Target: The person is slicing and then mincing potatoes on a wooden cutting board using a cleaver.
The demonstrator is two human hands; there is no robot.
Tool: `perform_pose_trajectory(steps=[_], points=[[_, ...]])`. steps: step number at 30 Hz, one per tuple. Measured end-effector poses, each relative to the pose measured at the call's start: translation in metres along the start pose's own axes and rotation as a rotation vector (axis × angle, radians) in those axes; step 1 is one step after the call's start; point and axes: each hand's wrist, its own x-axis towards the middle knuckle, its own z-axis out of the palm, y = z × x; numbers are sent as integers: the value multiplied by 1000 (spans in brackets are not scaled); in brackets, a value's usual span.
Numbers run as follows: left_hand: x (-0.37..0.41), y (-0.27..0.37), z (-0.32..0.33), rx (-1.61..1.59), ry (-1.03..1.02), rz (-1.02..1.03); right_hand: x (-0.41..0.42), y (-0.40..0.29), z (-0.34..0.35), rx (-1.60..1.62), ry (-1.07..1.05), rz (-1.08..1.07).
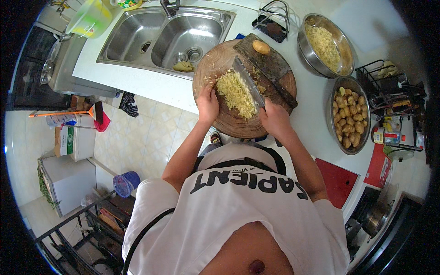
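Observation:
A round wooden chopping block [237, 129] stands on the counter before me, with a heap of finely chopped pale yellow food [233, 92], probably potato, on it. My right hand [275, 118] grips the handle of a cleaver [248, 80], its broad blade tilted along the heap's right side. Nothing shows in my left hand [208, 105], which rests at the block's left edge beside the heap; its fingertips are partly hidden. Behind the cleaver lies a dark flat slab [263, 63] of unclear kind, with one peeled potato [261, 47] on it.
At the left is a double steel sink [187, 37] with peel-like scraps [183, 66]. On the right stand a steel bowl [345, 44] of chopped food and a metal basin [330, 117] of small potatoes. A metal rack [276, 15] and a phone [270, 27] are behind the block.

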Motion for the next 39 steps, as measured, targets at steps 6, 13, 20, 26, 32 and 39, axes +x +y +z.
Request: perform_pose_trajectory(steps=[6,13,20,26,32,39], points=[[6,3,6,93,-112,108,2,-2,-2,-72,-76,31],[8,4,14,48,-170,169,-20,26,3,-183,34,145],[5,0,14,-87,-167,58,-10,-17,15,-43,22,92],[-4,-11,15,-183,-147,-14,0,-22,11,-67,-73,91],[-7,-6,13,-165,-158,-36,3,-24,20,-66,-140,64],[-8,-8,12,-208,-177,-75,4,-28,11,-15,-145,-15]])
